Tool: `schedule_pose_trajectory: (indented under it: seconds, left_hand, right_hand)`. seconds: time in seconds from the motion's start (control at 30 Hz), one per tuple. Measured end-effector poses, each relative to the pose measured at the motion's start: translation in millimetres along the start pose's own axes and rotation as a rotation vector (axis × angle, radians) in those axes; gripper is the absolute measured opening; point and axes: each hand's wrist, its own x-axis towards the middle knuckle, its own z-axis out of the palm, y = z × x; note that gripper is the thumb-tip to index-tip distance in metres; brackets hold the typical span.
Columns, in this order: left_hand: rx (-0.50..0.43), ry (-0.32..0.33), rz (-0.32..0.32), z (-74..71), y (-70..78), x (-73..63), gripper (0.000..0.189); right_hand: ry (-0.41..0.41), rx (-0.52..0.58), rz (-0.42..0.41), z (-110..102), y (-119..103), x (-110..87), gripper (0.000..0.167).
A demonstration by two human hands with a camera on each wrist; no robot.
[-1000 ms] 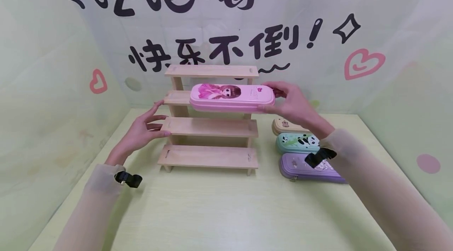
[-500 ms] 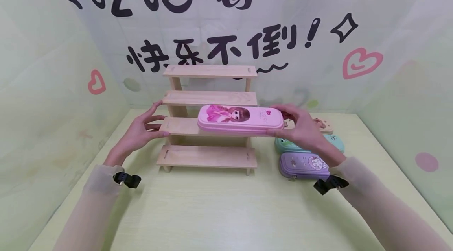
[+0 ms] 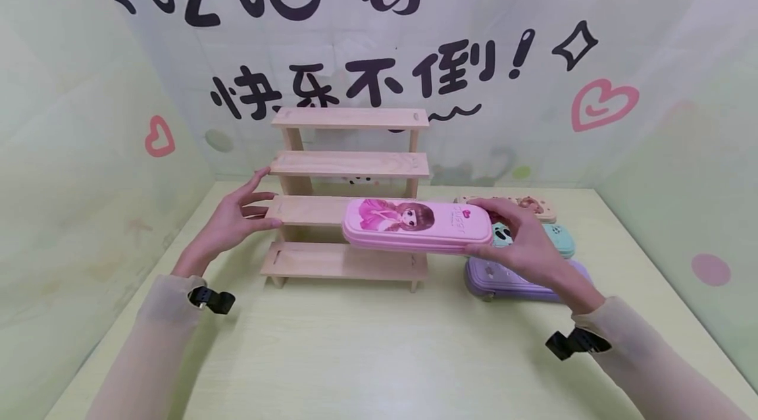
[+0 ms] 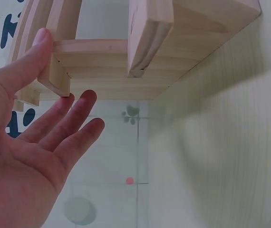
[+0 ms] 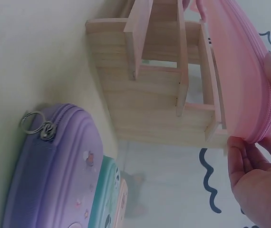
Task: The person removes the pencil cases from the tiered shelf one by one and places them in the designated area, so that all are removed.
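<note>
My right hand grips the right end of a pink pencil case with a doll picture on its lid. The case is held in the air, in front of the lower boards of a stepped wooden shelf. A zipper runs along its side in the right wrist view, where fingers and thumb of the right hand hold the end. At the shelf's left side is my left hand. Its thumb touches a board's end in the left wrist view, the other fingers loosely extended.
Right of the shelf, a purple pencil case, a green panda one and a beige one lie in a row on the pale table. A printed cloth wall stands behind.
The pink pencil case has come down and to the right with my right hand, from before the upper boards to before the lower ones. My left hand stays at the shelf.
</note>
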Motion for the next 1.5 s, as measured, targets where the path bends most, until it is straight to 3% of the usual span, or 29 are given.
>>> schedule_pose_trajectory:
  seconds: [0.37, 0.87, 1.5]
  left_hand:
    - [0.004, 0.001, -0.008, 0.1, 0.1, 0.0, 0.106]
    - [0.013, -0.001, 0.001, -0.4, -1.4, 0.3, 0.105]
    - [0.035, 0.005, -0.006, 1.6, 0.4, -0.3, 0.106]
  right_hand:
    - [0.044, -0.003, -0.043, -17.9, 6.6, -31.5, 0.073]
    - [0.041, -0.005, 0.048, -41.2, 31.9, -80.3, 0.074]
    - [0.033, -0.059, 0.063, -70.2, 49.1, -130.7, 0.072]
